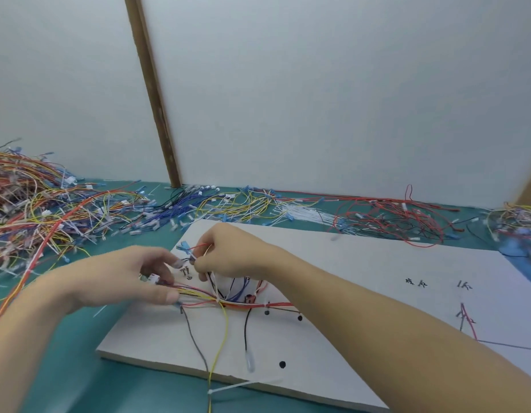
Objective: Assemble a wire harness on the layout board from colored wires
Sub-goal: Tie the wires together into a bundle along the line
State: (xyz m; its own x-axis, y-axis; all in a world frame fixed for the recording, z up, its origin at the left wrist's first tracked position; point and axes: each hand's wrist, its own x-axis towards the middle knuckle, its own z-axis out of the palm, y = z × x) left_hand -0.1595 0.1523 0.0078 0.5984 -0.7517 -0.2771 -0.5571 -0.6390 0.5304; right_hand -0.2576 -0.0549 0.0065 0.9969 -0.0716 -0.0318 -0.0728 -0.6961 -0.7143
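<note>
White layout board (362, 278), teal table (64, 368) (multicoloured wires (49, 204))

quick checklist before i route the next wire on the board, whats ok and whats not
1. White layout board flat on the green table: ok.
2. Left hand holding the bundled coloured wires by a small white connector: ok.
3. Right hand pinching thin wires beside the blue terminal: ok.
4. Loose white cable tie within reach at the board's near edge: ok.
5. Yellow wire and grey wire trailing off the board: not ok.
6. Terminal seated fully: cannot tell.
</note>
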